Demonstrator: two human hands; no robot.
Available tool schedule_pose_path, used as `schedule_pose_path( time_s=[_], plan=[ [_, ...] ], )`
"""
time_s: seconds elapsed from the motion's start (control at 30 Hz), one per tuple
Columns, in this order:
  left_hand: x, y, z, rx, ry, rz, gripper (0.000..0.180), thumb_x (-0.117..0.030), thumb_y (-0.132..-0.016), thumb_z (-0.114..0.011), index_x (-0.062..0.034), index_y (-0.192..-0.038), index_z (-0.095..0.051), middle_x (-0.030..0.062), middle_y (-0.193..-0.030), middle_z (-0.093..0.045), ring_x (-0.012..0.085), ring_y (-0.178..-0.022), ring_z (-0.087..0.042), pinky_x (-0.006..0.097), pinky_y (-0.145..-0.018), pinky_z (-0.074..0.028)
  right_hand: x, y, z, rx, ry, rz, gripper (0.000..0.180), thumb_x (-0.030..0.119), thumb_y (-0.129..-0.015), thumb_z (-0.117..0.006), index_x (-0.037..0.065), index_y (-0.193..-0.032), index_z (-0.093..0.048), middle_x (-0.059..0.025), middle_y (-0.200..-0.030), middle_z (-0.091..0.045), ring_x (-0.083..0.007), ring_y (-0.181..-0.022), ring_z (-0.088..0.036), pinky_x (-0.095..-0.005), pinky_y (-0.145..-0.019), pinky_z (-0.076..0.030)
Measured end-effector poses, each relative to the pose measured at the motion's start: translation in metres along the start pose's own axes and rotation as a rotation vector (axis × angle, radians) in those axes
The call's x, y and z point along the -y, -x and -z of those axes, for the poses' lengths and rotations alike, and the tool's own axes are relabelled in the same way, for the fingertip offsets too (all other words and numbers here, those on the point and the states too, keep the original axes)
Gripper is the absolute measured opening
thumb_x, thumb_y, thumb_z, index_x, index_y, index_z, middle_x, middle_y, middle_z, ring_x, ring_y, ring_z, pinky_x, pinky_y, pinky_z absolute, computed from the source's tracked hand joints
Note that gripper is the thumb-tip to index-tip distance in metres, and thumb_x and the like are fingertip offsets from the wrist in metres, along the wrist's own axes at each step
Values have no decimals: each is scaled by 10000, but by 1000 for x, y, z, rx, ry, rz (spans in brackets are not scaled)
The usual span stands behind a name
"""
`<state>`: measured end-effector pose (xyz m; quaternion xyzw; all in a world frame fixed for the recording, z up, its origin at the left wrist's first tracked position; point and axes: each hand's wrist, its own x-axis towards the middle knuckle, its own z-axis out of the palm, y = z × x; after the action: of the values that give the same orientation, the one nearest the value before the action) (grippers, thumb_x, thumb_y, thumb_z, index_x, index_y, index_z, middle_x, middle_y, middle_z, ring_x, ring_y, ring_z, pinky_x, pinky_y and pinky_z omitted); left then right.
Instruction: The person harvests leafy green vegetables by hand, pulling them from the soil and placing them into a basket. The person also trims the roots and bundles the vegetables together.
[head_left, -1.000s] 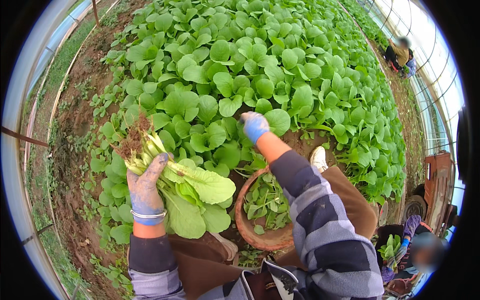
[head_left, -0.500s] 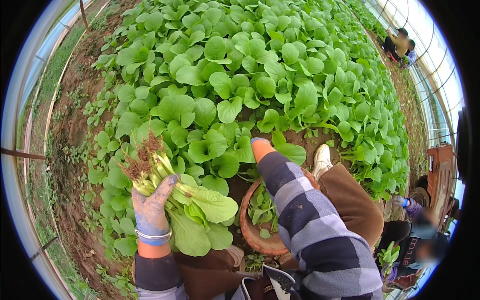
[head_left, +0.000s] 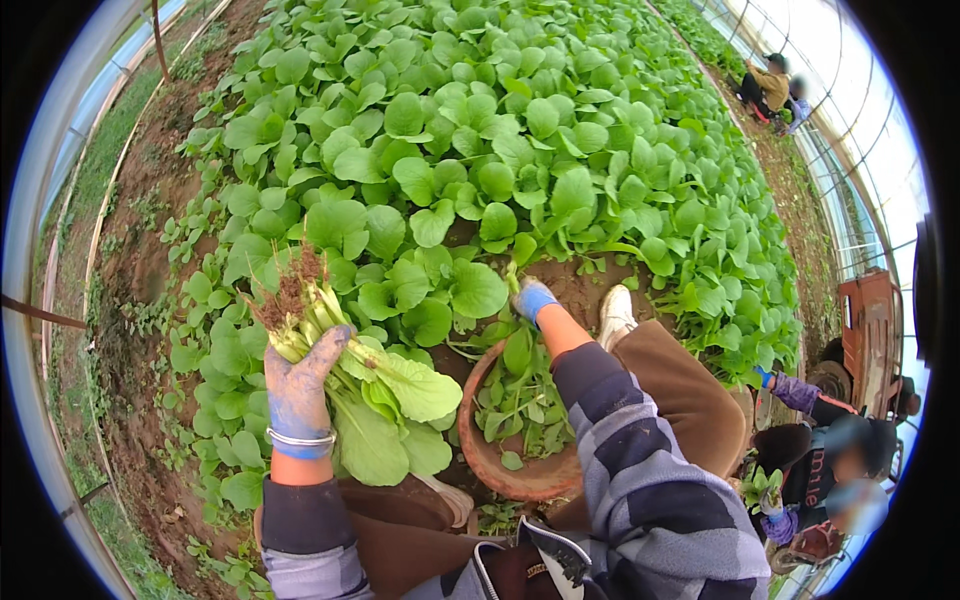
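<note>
My left hand point(head_left: 300, 400), in a soiled blue glove, is closed round a bunch of leafy greens point(head_left: 385, 410). Their soil-caked roots point(head_left: 295, 285) point up and away, and the broad leaves hang toward my lap. My right hand point(head_left: 535, 299), also in a blue glove, is closed at the edge of the dense green bed point(head_left: 440, 150). A single leafy green plant point(head_left: 517, 350) is in its grip, with the pale root end above the fingers and the leaf below. Just under that hand stands a round reddish-brown basin point(head_left: 530, 487) with small loose greens in it.
My shoe point(head_left: 617, 312) rests on bare soil right of the basin. A co-worker point(head_left: 825, 460) holding greens is close by at the lower right, near a rusty red cart point(head_left: 868, 330). Two more people point(head_left: 770, 90) crouch at the far right. A soil strip point(head_left: 150, 260) runs along the left.
My right hand has drawn back from among the leaves toward the basin, and a plant now shows in it. My left hand keeps its bunch. The view has shifted slightly.
</note>
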<state>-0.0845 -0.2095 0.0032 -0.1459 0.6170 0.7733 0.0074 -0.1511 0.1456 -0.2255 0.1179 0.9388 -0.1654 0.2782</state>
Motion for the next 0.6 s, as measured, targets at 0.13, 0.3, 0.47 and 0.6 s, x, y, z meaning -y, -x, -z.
schedule_pose_path(
  time_s=[0.13, 0.3, 0.47, 0.6],
  plan=[
    [8, 6, -6, 83, 36, -10, 355, -98, -746, -729, 22, -1050, -590, 88, -971, -658, 157, -854, -619, 289, -802, -495, -23, 53, 9, 242, -1303, -94, 385, 251, -894, -586, 21, -1203, -566, -128, -1097, -629, -230, -998, -608, -341, -835, -495],
    [-13, 30, -28, 296, 155, 78, 405, -72, -733, -725, 32, -1089, -562, 112, -932, -671, 190, -823, -644, 312, -799, -511, 1, 121, 44, 171, -1523, 262, 392, 119, -864, -610, 41, -1241, -541, -72, -1105, -624, -169, -989, -595, -337, -843, -492],
    [-16, 53, -54, 575, 89, 66, 431, -73, -751, -682, -1, -1152, -542, 127, -951, -675, 177, -860, -621, 286, -786, -499, 8, 160, 65, -1, -1488, 403, 320, 102, -906, -572, 39, -1219, -550, -44, -1085, -617, -155, -988, -585, -307, -879, -473],
    [-8, 61, -62, 697, 84, 66, 450, -27, -749, -700, 15, -1169, -546, 104, -1045, -662, 171, -902, -626, 303, -829, -500, 20, 204, 91, -23, -1756, 486, 237, 90, -914, -547, 48, -1146, -565, -37, -1019, -621, -136, -927, -590, -281, -857, -473]
  ],
)
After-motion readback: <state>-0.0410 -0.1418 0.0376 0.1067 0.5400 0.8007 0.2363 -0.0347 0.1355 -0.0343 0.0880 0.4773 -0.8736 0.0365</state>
